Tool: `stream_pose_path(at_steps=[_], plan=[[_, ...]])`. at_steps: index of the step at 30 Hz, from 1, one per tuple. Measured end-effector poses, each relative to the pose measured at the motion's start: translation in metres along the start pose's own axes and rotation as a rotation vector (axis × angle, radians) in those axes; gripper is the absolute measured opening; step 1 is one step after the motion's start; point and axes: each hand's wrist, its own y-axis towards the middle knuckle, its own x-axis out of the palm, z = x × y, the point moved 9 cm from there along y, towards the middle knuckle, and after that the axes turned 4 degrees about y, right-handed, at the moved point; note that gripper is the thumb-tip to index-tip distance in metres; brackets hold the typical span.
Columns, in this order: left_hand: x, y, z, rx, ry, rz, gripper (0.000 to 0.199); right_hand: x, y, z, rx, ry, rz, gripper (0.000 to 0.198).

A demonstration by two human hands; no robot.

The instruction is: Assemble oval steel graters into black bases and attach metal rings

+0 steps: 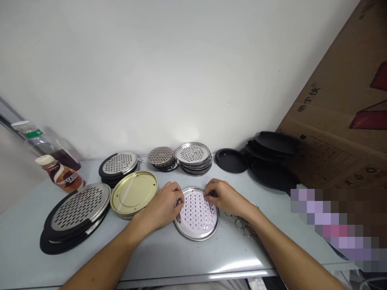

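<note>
A round metal grater disc (pixel 198 215) with a raised silver rim lies flat on the table in front of me, its perforated face tinted pale lilac by the light. My left hand (pixel 166 203) is closed at its left edge, thumb and bent fingers on the rim. At the disc's upper right, my right hand (pixel 222 196) is closed too, fingertips pinched together at the edge of the lilac face. Whether anything small sits between those fingertips is hidden. Under my right forearm lies a cluster of metal rings (pixel 239 224), partly covered.
Left stand black-rimmed graters (pixel 81 207), gold-coloured lids (pixel 134 193), a coffee bottle (pixel 62 175) and a bottle of dark drink (pixel 48 147). Grater discs (pixel 193 155) are stacked by the wall. Right are black round trays (pixel 231 160) and a large cardboard box (pixel 338 121).
</note>
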Motion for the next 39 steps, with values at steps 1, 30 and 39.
stream_pose_path(at_steps=[1,30,39], plan=[[0.0,0.0,0.0,0.0,0.002,-0.001,0.014,0.0,0.0,0.0,-0.001,0.001,-0.001,0.013],[-0.015,0.0,0.009,0.115,0.07,0.043,0.011,-0.001,0.003,0.002,0.017,-0.013,0.096,0.012],[-0.004,0.0,0.004,0.082,0.063,-0.016,0.01,0.002,0.004,0.002,0.032,-0.03,0.061,0.013]])
